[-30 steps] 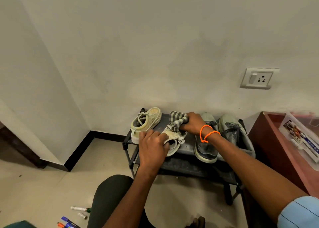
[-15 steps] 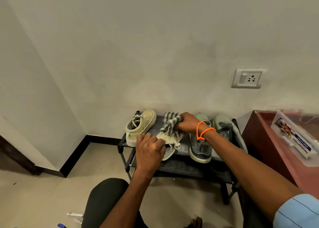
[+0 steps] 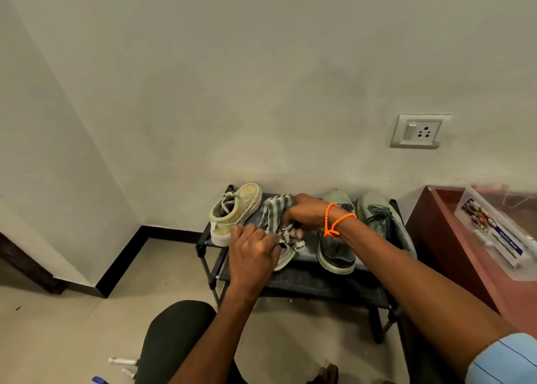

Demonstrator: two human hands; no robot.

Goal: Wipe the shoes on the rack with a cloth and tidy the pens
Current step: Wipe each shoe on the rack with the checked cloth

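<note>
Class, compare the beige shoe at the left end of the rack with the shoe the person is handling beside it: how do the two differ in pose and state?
The beige shoe stands free on its sole with nothing touching it; the held shoe is gripped by the left hand. The beige shoe shows in full; the held shoe is largely hidden by both hands and the striped cloth in the right hand. Both are pale lace-ups on the black rack.

grey-and-white striped cloth (image 3: pixel 276 213), pale yellow-green shoe (image 3: pixel 235 213), black rack (image 3: pixel 325 285) — orange bracelet (image 3: pixel 337 219), reddish-brown table (image 3: pixel 453 238).
</note>
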